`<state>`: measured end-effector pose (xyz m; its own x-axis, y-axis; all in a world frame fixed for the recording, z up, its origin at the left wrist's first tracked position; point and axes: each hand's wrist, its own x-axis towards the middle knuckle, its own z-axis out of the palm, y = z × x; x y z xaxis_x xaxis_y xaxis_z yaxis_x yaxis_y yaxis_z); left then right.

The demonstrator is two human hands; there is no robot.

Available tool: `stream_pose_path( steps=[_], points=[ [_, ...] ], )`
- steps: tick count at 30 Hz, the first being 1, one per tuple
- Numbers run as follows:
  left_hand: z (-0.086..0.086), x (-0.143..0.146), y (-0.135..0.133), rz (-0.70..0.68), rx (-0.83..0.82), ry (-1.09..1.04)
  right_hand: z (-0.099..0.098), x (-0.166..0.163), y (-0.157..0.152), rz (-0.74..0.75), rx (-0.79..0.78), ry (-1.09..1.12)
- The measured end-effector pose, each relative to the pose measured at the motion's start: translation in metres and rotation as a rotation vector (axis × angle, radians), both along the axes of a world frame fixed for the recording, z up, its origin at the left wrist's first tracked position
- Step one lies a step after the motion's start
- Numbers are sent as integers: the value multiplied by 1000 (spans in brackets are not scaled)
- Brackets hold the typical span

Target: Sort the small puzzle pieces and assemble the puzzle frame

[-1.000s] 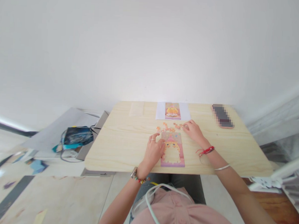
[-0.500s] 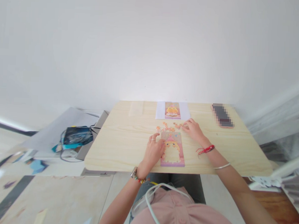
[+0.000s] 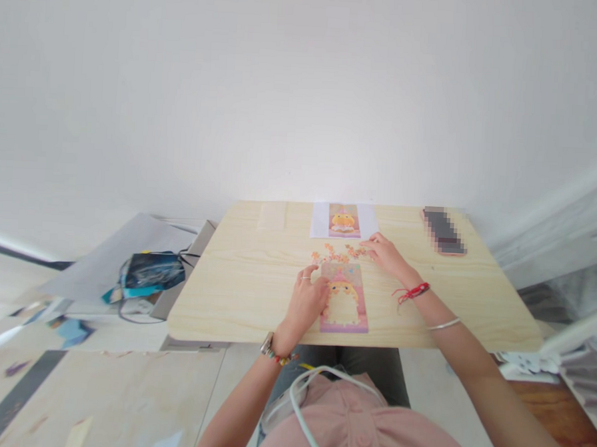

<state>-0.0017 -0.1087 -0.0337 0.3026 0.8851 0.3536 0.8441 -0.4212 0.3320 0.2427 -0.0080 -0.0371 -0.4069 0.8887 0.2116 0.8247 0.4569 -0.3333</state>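
Observation:
A partly assembled jigsaw puzzle [image 3: 355, 278] with a yellow cartoon figure lies flat on the table, a gap in its lower middle. My left hand [image 3: 305, 302] rests at the puzzle's left edge, fingers apart, the thumb side on the puzzle. Just beyond the puzzle's top edge, several loose orange puzzle pieces [image 3: 333, 255] lie scattered. Over the right end of these pieces is my right hand [image 3: 387, 256], fingers stretched out and fingertips among the pieces. Whether a piece is under its fingertips is too small to make out.
A white sheet [image 3: 320, 219] with a printed picture [image 3: 345, 220] of the figure lies at the table's back. A phone [image 3: 444, 231] is at the back right, a pale translucent sheet [image 3: 272, 216] at the back left. Left of the table stands a box holding a dark bag [image 3: 156, 271].
My right hand has shifted slightly left over the loose pieces, and its fingers have stretched out more. My left hand and the puzzle stay in place.

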Motion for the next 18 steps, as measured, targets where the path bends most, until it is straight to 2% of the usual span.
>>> stream_pose_path(
  steps=[4, 13, 18],
  points=[
    [0, 1, 0, -13, 21, 1, 8, -3, 4, 52, -30, -114],
    [-3, 0, 1, -1, -2, -18, 21, -12, -4, -31, -39, -416],
    [1, 3, -1, -6, -1, -3, 27, -12, -10, -21, 25, -519]
  ],
)
